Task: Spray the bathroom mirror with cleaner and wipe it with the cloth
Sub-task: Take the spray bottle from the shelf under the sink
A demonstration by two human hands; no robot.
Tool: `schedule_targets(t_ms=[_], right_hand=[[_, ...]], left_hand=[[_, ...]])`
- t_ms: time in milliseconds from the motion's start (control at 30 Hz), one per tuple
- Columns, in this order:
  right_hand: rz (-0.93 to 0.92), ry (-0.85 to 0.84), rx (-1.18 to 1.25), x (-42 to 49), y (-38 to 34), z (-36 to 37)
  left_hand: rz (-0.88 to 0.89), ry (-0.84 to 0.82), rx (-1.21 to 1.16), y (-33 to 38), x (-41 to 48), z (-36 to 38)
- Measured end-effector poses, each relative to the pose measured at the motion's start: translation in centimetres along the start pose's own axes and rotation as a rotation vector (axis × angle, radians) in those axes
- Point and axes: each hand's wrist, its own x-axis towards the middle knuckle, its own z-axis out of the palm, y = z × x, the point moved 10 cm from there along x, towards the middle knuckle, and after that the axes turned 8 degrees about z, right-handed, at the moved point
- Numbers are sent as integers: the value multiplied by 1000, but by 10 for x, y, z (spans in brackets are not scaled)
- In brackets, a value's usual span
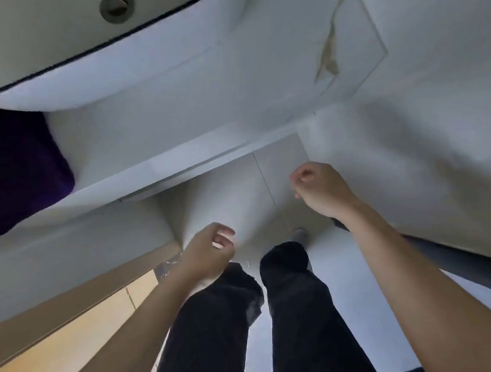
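Observation:
I look down at my legs in front of a white basin (pixel 80 69). A dark purple cloth (pixel 15 170) lies on the white shelf (pixel 131 149) under the basin, at the left. My left hand (pixel 208 250) hovers above my left leg with loosely curled fingers and holds nothing. Farther forward, my right hand (pixel 317 187) is curled into an empty fist over the floor, well right of the cloth. No mirror or spray bottle shows in this view.
The basin's metal drain (pixel 116 5) is at the top. A white wall panel with peeling, stained edges (pixel 329 46) stands at the right. A wooden door frame (pixel 68 301) runs along the lower left. My black trousers (pixel 297 316) cover the pale floor.

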Motion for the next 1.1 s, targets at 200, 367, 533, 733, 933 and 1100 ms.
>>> schedule_targets(t_ms=[200, 367, 533, 733, 933, 1100], right_hand=[[-48, 107, 34, 91, 55, 51], [-66, 257, 193, 128, 91, 66], [-115, 392, 352, 167, 89, 76], [-102, 481, 420, 198, 83, 82], [-114, 567, 405, 229, 80, 60], [-115, 614, 470, 248, 67, 50]], left_hand=[[50, -120, 71, -39, 96, 70], [91, -93, 116, -71, 166, 80], [218, -57, 210, -67, 223, 70], [432, 17, 324, -35, 268, 59], [551, 191, 311, -11, 326, 52], [600, 418, 84, 33, 379, 39]])
